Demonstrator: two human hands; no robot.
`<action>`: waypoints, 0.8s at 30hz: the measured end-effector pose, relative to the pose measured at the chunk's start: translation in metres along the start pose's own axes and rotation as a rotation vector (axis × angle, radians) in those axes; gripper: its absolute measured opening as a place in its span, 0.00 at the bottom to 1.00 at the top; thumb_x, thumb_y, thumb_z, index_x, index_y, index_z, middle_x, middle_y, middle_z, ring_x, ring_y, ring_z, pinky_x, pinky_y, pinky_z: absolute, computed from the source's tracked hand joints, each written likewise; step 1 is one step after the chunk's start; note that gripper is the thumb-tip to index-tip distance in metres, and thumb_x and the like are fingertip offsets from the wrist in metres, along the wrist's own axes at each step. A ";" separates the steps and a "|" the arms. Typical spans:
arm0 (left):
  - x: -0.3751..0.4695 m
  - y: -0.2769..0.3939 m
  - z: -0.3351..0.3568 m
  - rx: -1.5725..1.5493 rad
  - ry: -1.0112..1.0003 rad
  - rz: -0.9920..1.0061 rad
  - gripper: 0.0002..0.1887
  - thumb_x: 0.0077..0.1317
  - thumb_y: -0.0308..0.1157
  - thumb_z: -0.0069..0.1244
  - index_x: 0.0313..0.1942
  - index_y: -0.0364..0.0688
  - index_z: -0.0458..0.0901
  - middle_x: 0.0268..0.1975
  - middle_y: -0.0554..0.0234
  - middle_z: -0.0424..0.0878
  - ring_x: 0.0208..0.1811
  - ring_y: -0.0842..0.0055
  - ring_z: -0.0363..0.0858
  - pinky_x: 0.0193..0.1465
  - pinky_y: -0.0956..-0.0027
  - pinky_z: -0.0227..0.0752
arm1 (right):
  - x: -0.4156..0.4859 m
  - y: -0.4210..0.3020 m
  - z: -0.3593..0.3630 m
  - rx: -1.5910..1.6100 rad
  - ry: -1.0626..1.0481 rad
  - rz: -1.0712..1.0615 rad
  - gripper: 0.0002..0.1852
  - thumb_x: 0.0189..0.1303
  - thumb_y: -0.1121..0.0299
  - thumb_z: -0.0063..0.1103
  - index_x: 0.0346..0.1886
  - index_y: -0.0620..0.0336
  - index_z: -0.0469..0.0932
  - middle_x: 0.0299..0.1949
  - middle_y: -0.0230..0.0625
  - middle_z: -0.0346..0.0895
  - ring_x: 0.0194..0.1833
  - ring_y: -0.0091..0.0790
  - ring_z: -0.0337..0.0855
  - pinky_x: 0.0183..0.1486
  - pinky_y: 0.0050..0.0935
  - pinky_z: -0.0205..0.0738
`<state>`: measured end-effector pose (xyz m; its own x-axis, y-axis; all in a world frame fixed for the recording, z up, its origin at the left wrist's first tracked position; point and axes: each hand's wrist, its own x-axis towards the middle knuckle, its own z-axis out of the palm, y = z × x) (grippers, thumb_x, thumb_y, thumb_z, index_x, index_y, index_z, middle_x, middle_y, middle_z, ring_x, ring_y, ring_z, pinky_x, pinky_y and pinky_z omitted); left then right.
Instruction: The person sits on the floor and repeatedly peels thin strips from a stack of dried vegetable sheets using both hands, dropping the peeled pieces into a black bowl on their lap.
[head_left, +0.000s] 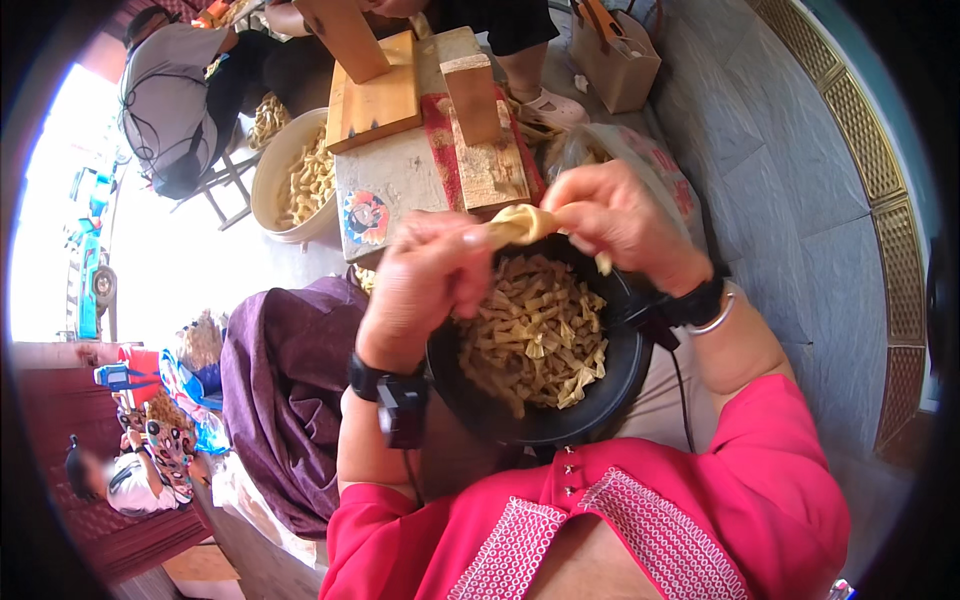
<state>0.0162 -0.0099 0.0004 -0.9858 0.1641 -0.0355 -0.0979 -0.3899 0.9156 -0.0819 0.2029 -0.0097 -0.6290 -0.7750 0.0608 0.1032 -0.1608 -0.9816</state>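
Between my two hands, above a black bowl, is a pale yellow flexible strip (523, 225) with a loop or knot in its middle. My left hand (442, 266) pinches its left end; the fingers are a little blurred. My right hand (619, 225) grips the other end, and a short tail of the strip hangs below those fingers. The black bowl (637, 375) rests at my lap and holds a heap of short tan and yellowish pieces (536, 330), some with fanned ends. Both wrists wear black straps with small devices.
Ahead stands a worn low table (397, 176) with wooden blocks (480, 165) on a red cloth. A white bucket (262, 187) of knotted yellow pieces stands to its left. A plastic bag (637, 150) lies beyond my right hand. Purple fabric (285, 420) is at left. Other people sit nearby.
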 end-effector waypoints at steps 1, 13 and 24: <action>-0.005 0.003 -0.006 -0.078 -0.006 0.004 0.21 0.67 0.34 0.50 0.15 0.39 0.72 0.11 0.64 0.70 0.09 0.79 0.65 0.14 0.76 0.56 | -0.003 -0.004 -0.006 -0.119 0.015 -0.060 0.07 0.65 0.68 0.57 0.33 0.60 0.80 0.20 0.20 0.69 0.20 0.11 0.62 0.21 0.15 0.54; -0.005 -0.005 -0.004 1.256 0.110 0.187 0.16 0.64 0.42 0.54 0.38 0.36 0.80 0.31 0.47 0.82 0.35 0.51 0.81 0.39 0.58 0.73 | 0.000 0.016 -0.011 -0.416 -0.132 -0.007 0.09 0.62 0.69 0.60 0.28 0.64 0.77 0.21 0.19 0.69 0.27 0.13 0.65 0.29 0.19 0.59; 0.007 -0.036 0.019 1.097 -0.058 0.162 0.08 0.64 0.32 0.54 0.34 0.37 0.76 0.26 0.51 0.76 0.27 0.57 0.76 0.32 0.63 0.70 | -0.004 0.015 -0.013 -0.397 -0.143 -0.044 0.09 0.61 0.69 0.61 0.27 0.64 0.78 0.22 0.23 0.72 0.27 0.14 0.67 0.30 0.19 0.61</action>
<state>0.0159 0.0229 -0.0254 -0.9653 0.2371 0.1090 0.2336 0.5983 0.7664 -0.0874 0.2114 -0.0270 -0.5102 -0.8540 0.1015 -0.2442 0.0307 -0.9692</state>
